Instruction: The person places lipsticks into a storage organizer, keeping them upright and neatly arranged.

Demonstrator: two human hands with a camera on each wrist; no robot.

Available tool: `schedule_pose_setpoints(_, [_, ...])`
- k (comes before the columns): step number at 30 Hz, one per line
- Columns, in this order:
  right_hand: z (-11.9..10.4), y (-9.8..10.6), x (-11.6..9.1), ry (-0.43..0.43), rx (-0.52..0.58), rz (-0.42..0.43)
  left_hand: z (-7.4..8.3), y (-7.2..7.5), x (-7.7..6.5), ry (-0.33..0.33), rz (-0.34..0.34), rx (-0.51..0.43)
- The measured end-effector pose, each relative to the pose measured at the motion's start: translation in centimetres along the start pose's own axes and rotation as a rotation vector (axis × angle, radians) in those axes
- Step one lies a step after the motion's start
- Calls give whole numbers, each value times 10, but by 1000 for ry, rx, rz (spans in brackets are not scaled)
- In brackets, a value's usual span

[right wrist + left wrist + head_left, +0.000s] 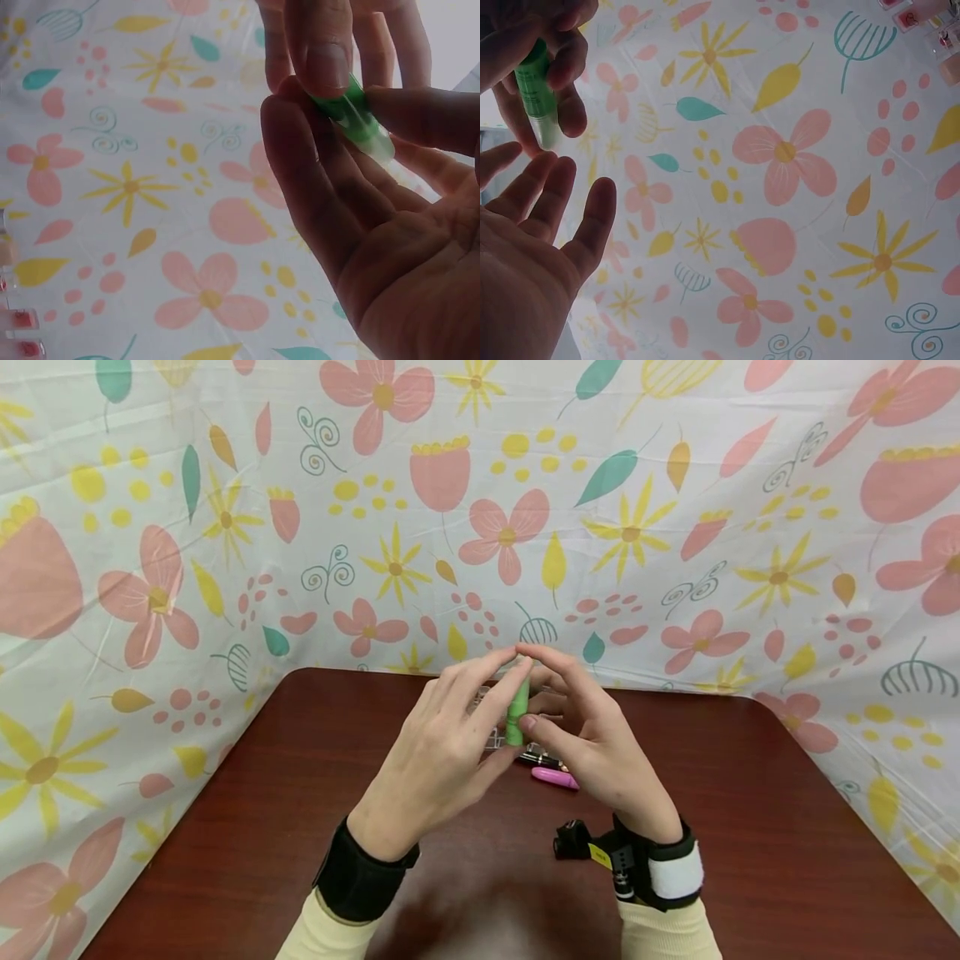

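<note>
A small green tube (517, 714) with a whitish translucent end stands nearly upright between both hands above the table. My right hand (611, 756) pinches it, the thumb against its side and the fingers bent behind. Around its other side comes my left hand (442, 735), fingers stretched out and meeting the right fingertips above the tube. In the left wrist view those straight left fingers (555, 199) reach to the translucent end, apparently touching it. The right wrist view shows the tube (360, 120) among fingertips of both hands; its far end is partly hidden.
Behind the hands, partly covered, lie clear plastic pieces (493, 739), a black pen (540, 761) and a pink pen-like thing (555, 777) on the dark red table (247, 827). A flower-print cloth (285, 568) hangs behind and at both sides.
</note>
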State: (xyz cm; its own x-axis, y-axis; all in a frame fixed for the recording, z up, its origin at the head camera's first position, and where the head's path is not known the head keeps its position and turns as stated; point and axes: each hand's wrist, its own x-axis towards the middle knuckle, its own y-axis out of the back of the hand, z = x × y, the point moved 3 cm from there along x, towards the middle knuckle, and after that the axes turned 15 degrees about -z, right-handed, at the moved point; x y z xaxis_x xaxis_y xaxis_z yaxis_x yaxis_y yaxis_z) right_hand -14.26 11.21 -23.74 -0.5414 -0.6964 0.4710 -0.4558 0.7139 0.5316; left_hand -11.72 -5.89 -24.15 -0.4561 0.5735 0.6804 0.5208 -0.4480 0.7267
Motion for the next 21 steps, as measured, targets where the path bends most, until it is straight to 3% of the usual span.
schedule_pose_setpoints(11, [9,3,1,-26,17,4,-3,-3,0,11,-19,3])
schedule_pose_setpoints(15, [22,11,0,-33,-10,46,-5,-5,-1,22,-42,-3])
schedule_pose_setpoints(21, [56,27,-5,-89,59,120,-10,-12,-2,51,-105,-35])
